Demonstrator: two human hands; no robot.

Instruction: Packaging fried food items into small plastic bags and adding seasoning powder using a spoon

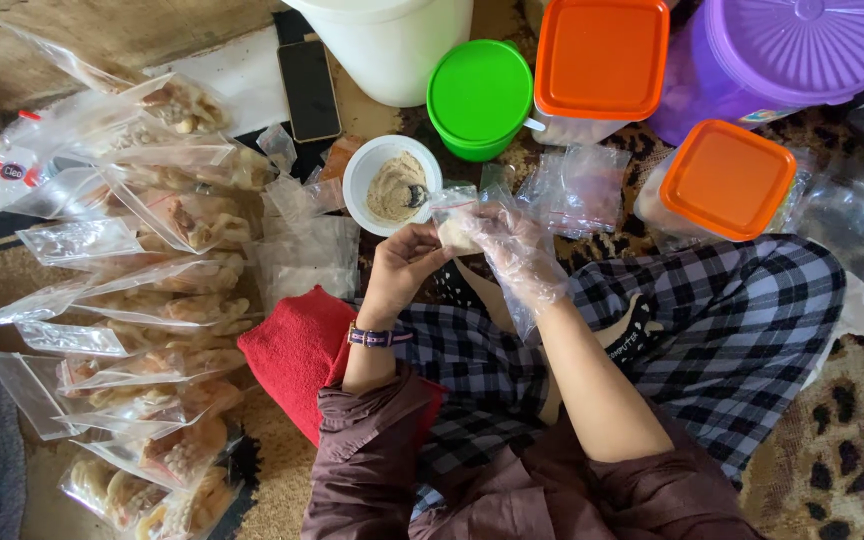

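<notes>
My left hand (404, 262) is bare, with a watch on its wrist, and pinches a small clear plastic bag (455, 222) holding a little pale powder. My right hand (515, 252) wears a loose clear plastic glove and grips the same small bag from the right side. Both hands meet just below a white bowl (372, 165) of tan powder with a spoon in it. My legs in checked trousers are under my forearms.
Several clear bags of snacks (167, 300) lie in rows on the left. A red cloth (297, 345) sits by my left arm. Behind are a phone (309, 90), a green-lidded tub (479, 95), orange-lidded boxes (724, 178) and a purple container (802, 45).
</notes>
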